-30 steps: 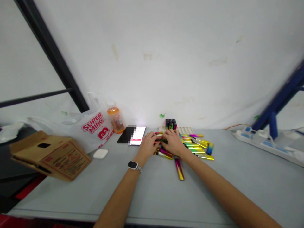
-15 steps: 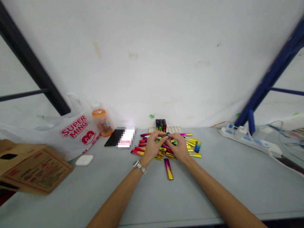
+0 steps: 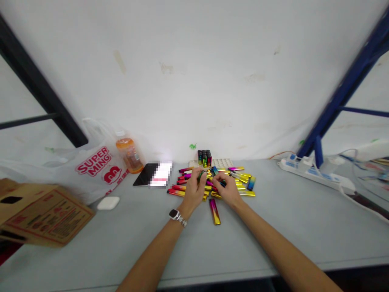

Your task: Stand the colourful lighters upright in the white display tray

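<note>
My left hand (image 3: 194,187), with a watch on its wrist, is closed with its fingers curled round a small dark-green shiny piece (image 3: 199,177), mostly hidden by the fingers. To its right, my right hand (image 3: 227,187) is closed, thumb and forefinger bent, at a short blue shiny tube (image 3: 215,170) that it seems to pinch. Under and around both hands lies a loose pile of flat shiny tubes (image 3: 243,177) in yellow, red and purple. One purple-and-yellow tube (image 3: 215,211) lies apart, nearer the front. Behind the pile, several dark-topped tubes (image 3: 204,158) stand upright in a group.
A pale perforated tray (image 3: 225,162) lies by the wall. On the left are a phone (image 3: 147,174), an orange drink bottle (image 3: 130,156), a plastic bag (image 3: 75,170), a white case (image 3: 108,203) and a cardboard box (image 3: 45,215). A power strip (image 3: 319,176) lies at right.
My hands, together at their fingertips before, have moved slightly apart. The blue tube now shows between them. The view has shifted a little.
</note>
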A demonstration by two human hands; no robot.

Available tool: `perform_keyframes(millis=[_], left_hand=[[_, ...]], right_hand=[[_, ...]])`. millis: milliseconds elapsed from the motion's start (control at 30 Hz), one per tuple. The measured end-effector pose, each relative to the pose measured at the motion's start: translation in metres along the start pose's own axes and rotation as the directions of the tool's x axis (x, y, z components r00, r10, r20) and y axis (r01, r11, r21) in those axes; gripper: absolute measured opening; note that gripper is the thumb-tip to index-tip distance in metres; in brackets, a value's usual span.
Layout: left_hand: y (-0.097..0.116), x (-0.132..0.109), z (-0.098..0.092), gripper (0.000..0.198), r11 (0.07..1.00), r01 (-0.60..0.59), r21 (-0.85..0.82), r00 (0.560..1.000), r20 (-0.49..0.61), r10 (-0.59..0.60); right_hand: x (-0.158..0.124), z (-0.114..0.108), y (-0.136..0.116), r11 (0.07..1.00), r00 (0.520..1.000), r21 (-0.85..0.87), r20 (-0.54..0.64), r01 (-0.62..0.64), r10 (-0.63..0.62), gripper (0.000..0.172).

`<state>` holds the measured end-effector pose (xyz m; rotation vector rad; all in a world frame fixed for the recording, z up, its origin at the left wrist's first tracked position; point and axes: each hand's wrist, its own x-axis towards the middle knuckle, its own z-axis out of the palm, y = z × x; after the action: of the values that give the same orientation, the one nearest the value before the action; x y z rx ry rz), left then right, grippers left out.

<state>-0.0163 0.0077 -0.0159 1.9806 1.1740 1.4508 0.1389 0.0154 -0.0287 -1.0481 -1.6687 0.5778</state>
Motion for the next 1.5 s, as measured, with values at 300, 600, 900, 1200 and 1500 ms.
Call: perform_keyframes(millis=[300, 600, 900, 1200, 1500], left_hand=[[0.007, -0.002, 0.009, 0.036, 0.992, 0.089, 0.085, 0.996, -0.033, -0.087], [0.004, 0.001, 0.013, 0.031, 0.982, 0.141, 0.128, 0.99, -0.05, -0.135], [0.008, 0.001, 0.013, 0.03, 0.984, 0.149, 0.1, 0.988, -0.051, -0.145], [0.007, -0.001, 0.012, 0.036, 0.987, 0.159, 0.034, 0.986, -0.063, -0.157], [0.008, -0.003, 0.011, 0.04, 0.991, 0.136, 0.012, 0.988, -0.082, -0.135]], right_hand=[[-0.002, 0.005, -0.005, 1.0, 0.998, 0.019, 0.059, -0.016, 0.015, 0.025], [-0.006, 0.009, -0.014, 0.999, 0.994, 0.054, 0.109, -0.003, -0.003, 0.023], [-0.006, 0.01, -0.013, 0.997, 0.991, 0.065, 0.131, -0.038, 0.029, 0.023], [-0.007, 0.011, -0.011, 0.993, 0.986, 0.101, 0.162, -0.062, 0.045, 0.023], [-0.007, 0.012, -0.01, 0.989, 0.982, 0.117, 0.175, -0.086, 0.065, 0.021]])
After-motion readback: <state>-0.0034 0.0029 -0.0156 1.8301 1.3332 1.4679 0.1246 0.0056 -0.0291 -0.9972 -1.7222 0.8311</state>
